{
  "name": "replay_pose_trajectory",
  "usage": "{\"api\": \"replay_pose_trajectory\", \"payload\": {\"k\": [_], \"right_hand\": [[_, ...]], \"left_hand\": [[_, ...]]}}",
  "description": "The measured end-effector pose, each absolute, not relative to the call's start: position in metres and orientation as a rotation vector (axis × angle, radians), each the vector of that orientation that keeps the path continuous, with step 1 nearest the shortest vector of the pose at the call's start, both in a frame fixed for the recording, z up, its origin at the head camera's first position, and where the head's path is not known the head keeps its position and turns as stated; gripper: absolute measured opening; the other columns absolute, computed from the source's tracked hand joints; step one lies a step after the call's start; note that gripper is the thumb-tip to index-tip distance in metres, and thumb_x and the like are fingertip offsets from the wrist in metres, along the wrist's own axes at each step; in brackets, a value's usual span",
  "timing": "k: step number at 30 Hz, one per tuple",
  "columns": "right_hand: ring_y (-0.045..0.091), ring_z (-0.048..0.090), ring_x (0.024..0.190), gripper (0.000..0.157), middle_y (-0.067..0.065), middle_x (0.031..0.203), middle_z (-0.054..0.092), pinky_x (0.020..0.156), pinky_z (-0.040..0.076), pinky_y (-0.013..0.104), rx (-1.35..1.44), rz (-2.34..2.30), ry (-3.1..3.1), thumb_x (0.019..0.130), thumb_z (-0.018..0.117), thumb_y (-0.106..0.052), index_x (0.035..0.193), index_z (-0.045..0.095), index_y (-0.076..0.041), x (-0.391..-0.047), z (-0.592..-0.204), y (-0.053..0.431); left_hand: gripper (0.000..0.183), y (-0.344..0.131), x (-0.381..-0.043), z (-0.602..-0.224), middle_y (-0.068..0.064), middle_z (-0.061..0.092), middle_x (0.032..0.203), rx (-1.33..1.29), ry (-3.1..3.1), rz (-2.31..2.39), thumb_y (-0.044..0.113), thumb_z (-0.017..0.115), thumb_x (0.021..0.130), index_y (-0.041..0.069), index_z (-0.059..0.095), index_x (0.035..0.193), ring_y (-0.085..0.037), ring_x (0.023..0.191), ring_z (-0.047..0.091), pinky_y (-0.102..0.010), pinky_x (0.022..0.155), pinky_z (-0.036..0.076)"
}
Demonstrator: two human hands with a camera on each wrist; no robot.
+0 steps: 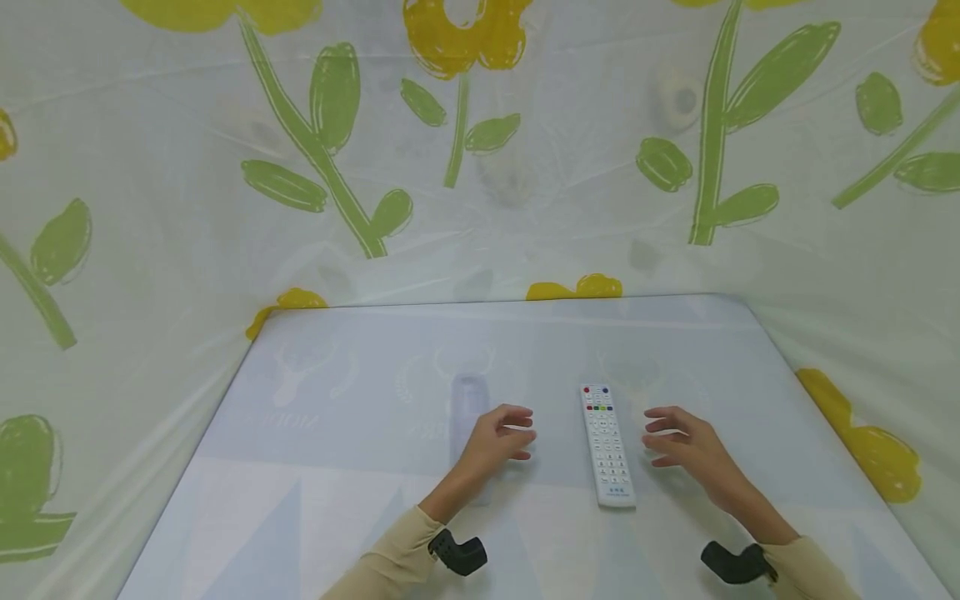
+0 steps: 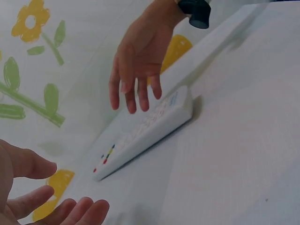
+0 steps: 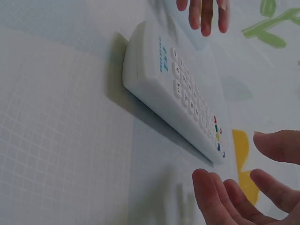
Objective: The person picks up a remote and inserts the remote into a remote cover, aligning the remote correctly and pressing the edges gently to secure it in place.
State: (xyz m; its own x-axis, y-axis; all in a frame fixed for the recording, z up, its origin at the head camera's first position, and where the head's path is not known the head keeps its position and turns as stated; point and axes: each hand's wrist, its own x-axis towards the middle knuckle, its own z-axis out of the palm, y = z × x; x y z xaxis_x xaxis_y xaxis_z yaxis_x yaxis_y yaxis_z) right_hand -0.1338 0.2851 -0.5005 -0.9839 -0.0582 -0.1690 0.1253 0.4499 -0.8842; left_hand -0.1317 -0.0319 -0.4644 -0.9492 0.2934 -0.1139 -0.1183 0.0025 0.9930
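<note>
A white remote control [image 1: 607, 446] lies face up on the table, between the two hands, its coloured buttons at the far end. To its left hovers the left hand [image 1: 498, 442], fingers relaxed and apart from it. On the other side the right hand [image 1: 686, 450] is held with loosely bent fingers, also not touching the remote. In the left wrist view the remote control [image 2: 145, 129] lies between the hands, and both have gaps to it. The right wrist view shows the keypad of the remote control [image 3: 173, 89] up close, with the right hand's fingers [image 3: 211, 197] beside it.
The table [image 1: 360, 517] has a pale cover with faint deer and triangle prints. A faint bluish elongated shape [image 1: 468, 408] shows beside the left hand; whether it is a print or an object I cannot tell. A flower-patterned curtain [image 1: 525, 225] surrounds the table's back and sides.
</note>
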Motion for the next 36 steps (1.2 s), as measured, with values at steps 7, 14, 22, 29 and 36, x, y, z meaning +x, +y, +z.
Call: {"api": "replay_pose_trajectory", "payload": {"k": [7,14,22,29,36], "right_hand": [[0.026,0.058,0.088,0.051,0.010,0.106,0.052,0.063,0.053,0.032,0.062,-1.585,2.506,0.076,0.065,-0.041,0.117,0.046,-0.019,-0.137,-0.506,0.276],[0.024,0.058,0.088,0.051,0.008,0.107,0.052,0.064,0.053,0.031,0.115,-1.545,2.518,0.076,0.063,-0.043,0.118,0.046,-0.020,-0.143,-0.517,0.271],[0.023,0.057,0.087,0.050,0.018,0.110,0.050,0.066,0.053,0.030,0.090,-1.557,2.482,0.082,0.060,-0.033,0.121,0.043,-0.007,-0.133,-0.486,0.249],[0.024,0.057,0.087,0.046,0.018,0.110,0.051,0.065,0.053,0.031,0.162,-1.598,2.414,0.082,0.061,-0.022,0.121,0.044,-0.006,-0.131,-0.475,0.237],[0.023,0.057,0.085,0.041,0.018,0.105,0.054,0.063,0.053,0.031,0.192,-1.668,2.442,0.080,0.062,-0.014,0.118,0.050,-0.003,-0.130,-0.480,0.229]], "left_hand": [[0.038,-0.012,-0.138,-0.470,-0.022,0.053,0.108,0.132,1.965,2.022,0.010,0.062,0.080,-0.002,0.051,0.114,-0.027,0.087,0.059,-0.037,0.064,0.053],[0.035,0.006,-0.141,-0.477,-0.018,0.056,0.102,0.069,1.965,2.008,0.007,0.063,0.077,-0.001,0.054,0.110,-0.017,0.079,0.060,-0.035,0.060,0.053],[0.035,0.026,-0.146,-0.482,-0.017,0.055,0.101,0.064,1.963,2.000,-0.003,0.060,0.076,-0.002,0.053,0.110,-0.016,0.075,0.059,-0.035,0.057,0.053],[0.038,0.043,-0.149,-0.485,-0.012,0.056,0.096,0.030,1.948,1.994,-0.007,0.060,0.074,0.001,0.052,0.110,-0.016,0.073,0.058,-0.035,0.053,0.053],[0.042,0.058,-0.147,-0.486,-0.007,0.056,0.091,-0.039,2.049,1.960,-0.006,0.064,0.071,0.004,0.052,0.110,-0.015,0.074,0.058,-0.032,0.049,0.052]]}}
